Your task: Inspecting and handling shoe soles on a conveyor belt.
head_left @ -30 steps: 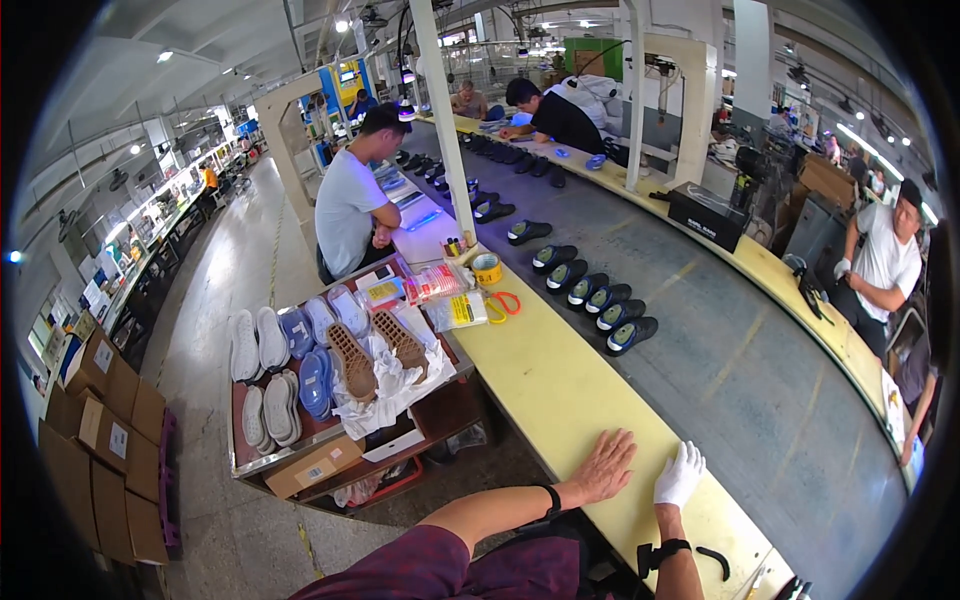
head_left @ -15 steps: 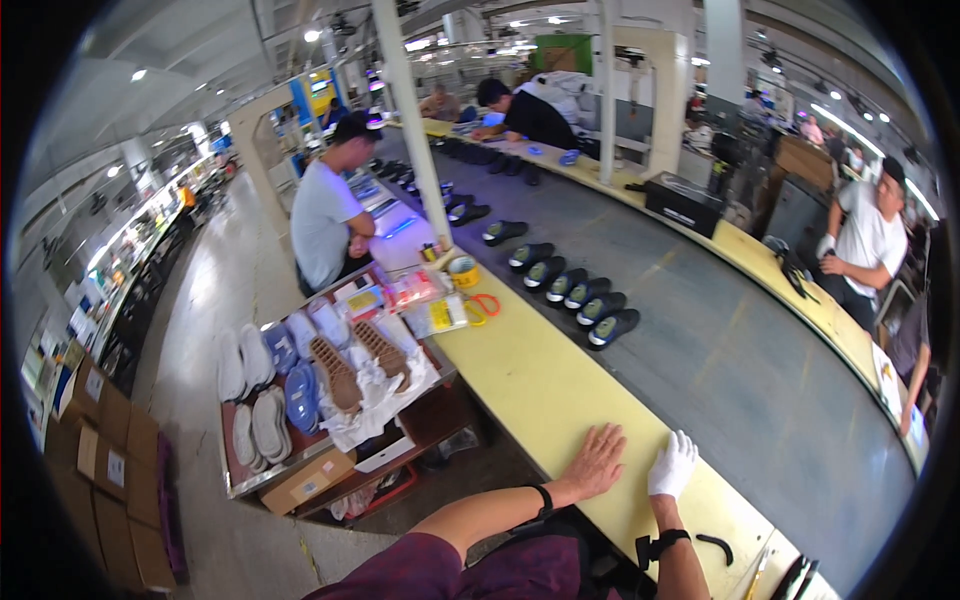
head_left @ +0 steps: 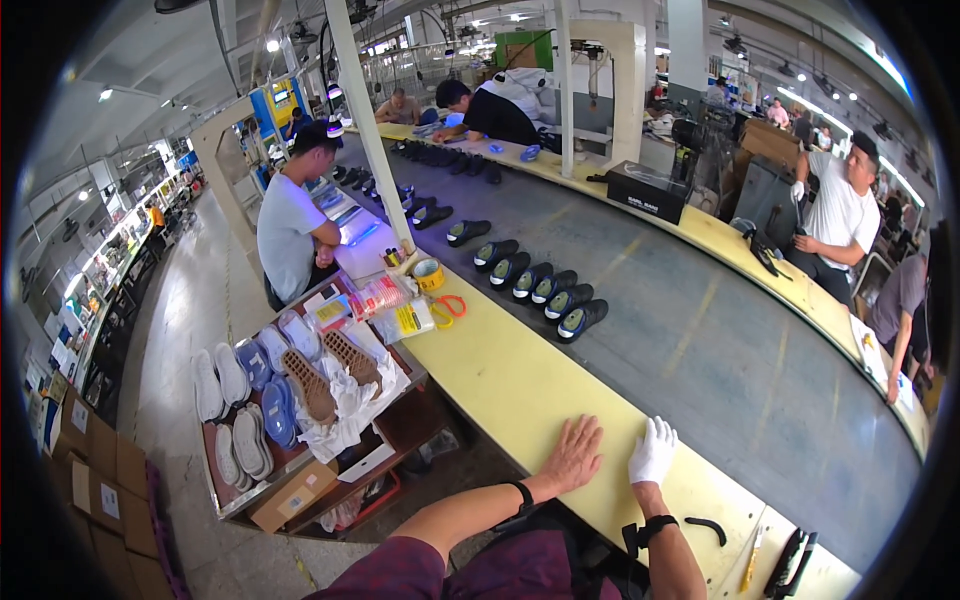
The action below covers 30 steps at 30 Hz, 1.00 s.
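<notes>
My left hand [head_left: 573, 455] lies bare and flat, palm down, on the yellow bench edge [head_left: 500, 375]. Right beside it my right hand [head_left: 653, 451], in a white glove, also rests flat on the yellow surface. Neither hand holds anything. A black strap is on each wrist. A row of dark shoes with blue insoles [head_left: 540, 285] stands on the grey conveyor belt [head_left: 700, 350], well ahead of my hands. A small black curved piece [head_left: 706, 527] lies on the bench near my right forearm.
A cart [head_left: 290, 400] to my left carries white, blue and brown soles on white cloth. Orange scissors [head_left: 447, 307], a tape roll [head_left: 429, 274] and packets lie further up the bench. A seated person in a grey shirt [head_left: 290, 235] works there; other people stand across the belt.
The view has shifted a little; my two hands stay flat on the yellow bench in the same pose.
</notes>
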Each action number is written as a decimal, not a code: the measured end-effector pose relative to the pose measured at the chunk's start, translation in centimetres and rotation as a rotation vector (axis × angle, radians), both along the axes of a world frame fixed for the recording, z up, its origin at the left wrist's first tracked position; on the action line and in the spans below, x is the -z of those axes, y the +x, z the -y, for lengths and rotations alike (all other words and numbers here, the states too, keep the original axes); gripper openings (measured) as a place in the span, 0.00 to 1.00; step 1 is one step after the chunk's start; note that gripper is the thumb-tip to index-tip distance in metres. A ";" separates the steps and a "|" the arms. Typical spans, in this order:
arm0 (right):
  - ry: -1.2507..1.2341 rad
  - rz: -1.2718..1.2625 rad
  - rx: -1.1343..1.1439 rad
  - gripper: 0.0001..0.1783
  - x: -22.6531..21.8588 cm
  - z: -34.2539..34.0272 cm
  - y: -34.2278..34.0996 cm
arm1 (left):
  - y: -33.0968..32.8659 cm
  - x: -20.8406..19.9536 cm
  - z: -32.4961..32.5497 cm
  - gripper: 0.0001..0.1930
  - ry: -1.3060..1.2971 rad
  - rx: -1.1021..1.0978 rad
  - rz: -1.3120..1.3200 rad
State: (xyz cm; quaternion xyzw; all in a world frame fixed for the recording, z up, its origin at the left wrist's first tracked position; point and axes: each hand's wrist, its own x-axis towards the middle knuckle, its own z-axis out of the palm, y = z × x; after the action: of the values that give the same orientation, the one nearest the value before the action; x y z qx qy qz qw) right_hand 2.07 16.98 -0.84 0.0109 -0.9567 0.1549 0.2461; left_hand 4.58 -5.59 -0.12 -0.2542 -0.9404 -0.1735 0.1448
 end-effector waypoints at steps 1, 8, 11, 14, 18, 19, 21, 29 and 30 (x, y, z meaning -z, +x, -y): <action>0.001 0.041 -0.019 0.26 0.1 0.0 0.0 | 0.1 0.1 0.0 0.35 0.019 0.017 -0.063; -0.035 0.073 -0.032 0.26 0.4 -0.3 -0.3 | 0.0 0.0 -0.2 0.35 -0.013 -0.045 0.021; -0.045 0.085 -0.033 0.27 0.5 -0.4 -0.5 | 0.2 -0.2 -0.4 0.35 0.018 -0.008 0.008; -0.026 0.088 -0.020 0.27 0.7 -0.4 -0.6 | 0.2 -0.4 -0.4 0.35 0.010 -0.011 0.032; -0.022 0.087 -0.018 0.27 0.6 -0.5 -0.5 | 0.3 -0.4 -0.4 0.35 -0.033 -0.012 0.129; -0.021 0.037 -0.012 0.27 0.5 -0.5 -0.4 | 0.2 -0.3 -0.4 0.35 -0.011 -0.020 0.095; -0.010 0.093 -0.002 0.27 0.3 -0.5 -0.2 | 0.2 -0.2 -0.6 0.36 0.014 -0.002 0.065; -0.090 -0.092 -0.042 0.24 -1.1 0.3 0.2 | 0.1 0.4 0.1 0.35 0.081 0.015 -0.045; -0.024 -0.188 -0.046 0.24 -1.2 0.2 0.0 | -0.1 0.4 0.1 0.34 0.108 0.033 -0.047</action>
State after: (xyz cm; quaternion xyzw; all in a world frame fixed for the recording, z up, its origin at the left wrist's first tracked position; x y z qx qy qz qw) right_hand 2.04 16.75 0.37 0.0445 -0.9270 0.1703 0.3313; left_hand 4.50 -5.66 -0.55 -0.2653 -0.9217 -0.2204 0.1776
